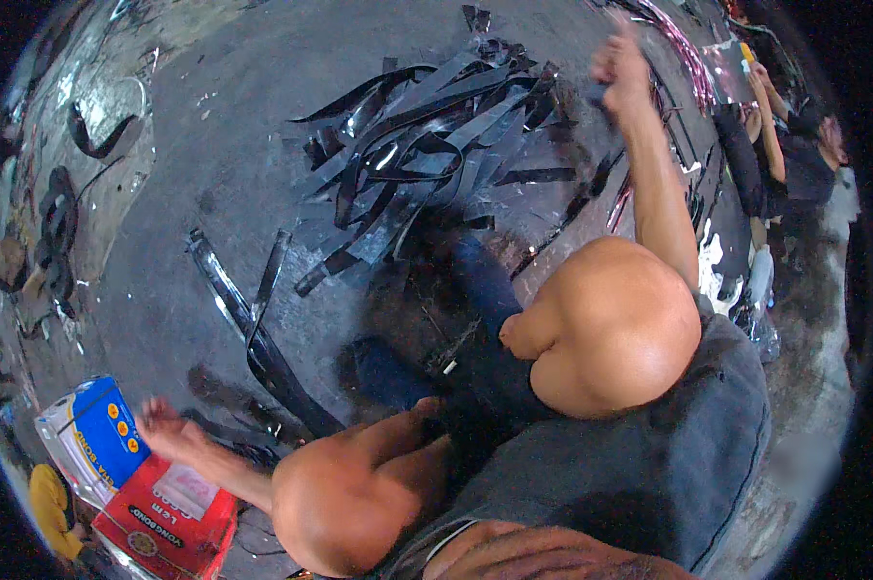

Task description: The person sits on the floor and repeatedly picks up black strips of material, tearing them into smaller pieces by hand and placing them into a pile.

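Note:
My right hand [625,77] is raised at the far right, its fingers blurred but looking curled. A small dark-blue thing [599,94] shows beside that hand; I cannot make out what it is. To its left, on the floor, lies a tangled heap of black rubber-like strips [436,145]. My left hand [171,430] is out low on the left with nothing seen in it, its blurred fingers loosely apart. It is beside a blue-and-white box [103,435] and a red box [171,522]. Longer black strips [262,338] lie between my left hand and the heap.
A person in dark clothes [803,174] sits at the far right, near pink strands [687,48]. A curved black strip [98,140] and dark rings [57,232] lie at the left. A yellow object [55,503] is at the lower left edge. Grey floor [204,126] surrounds the heap.

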Demonstrator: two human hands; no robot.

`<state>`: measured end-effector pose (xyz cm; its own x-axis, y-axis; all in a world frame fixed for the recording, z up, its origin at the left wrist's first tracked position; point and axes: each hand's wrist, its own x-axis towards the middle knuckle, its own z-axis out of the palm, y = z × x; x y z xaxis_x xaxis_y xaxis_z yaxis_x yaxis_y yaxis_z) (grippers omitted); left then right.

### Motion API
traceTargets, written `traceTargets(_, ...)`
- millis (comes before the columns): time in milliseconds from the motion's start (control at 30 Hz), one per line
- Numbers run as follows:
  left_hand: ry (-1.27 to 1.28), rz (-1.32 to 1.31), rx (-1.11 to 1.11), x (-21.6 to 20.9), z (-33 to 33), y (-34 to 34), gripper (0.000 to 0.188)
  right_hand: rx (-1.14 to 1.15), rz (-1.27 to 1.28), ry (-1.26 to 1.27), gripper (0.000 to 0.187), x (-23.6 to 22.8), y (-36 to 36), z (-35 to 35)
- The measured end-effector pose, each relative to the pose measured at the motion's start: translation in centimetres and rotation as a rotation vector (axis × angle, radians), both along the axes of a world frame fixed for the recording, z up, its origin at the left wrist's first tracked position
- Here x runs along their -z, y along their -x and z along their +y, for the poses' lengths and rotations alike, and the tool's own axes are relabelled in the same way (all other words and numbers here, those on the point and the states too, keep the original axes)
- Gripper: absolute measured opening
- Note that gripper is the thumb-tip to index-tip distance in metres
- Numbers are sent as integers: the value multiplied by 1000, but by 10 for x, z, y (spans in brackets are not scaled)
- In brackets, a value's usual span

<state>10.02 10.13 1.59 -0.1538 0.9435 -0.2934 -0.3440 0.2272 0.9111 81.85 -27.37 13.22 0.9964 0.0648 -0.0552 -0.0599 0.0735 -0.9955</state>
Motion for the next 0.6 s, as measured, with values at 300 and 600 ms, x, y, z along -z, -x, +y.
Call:
traceTargets(300, -231, 23, 1260, -87, -157, -308, 21, -2112, 201, -144, 43, -63, 244, 111)
traceTargets(600, -132, -10, 1188, -70, -177, -300, 24, -2052, -755, -112, 34, -108, 268, 149)
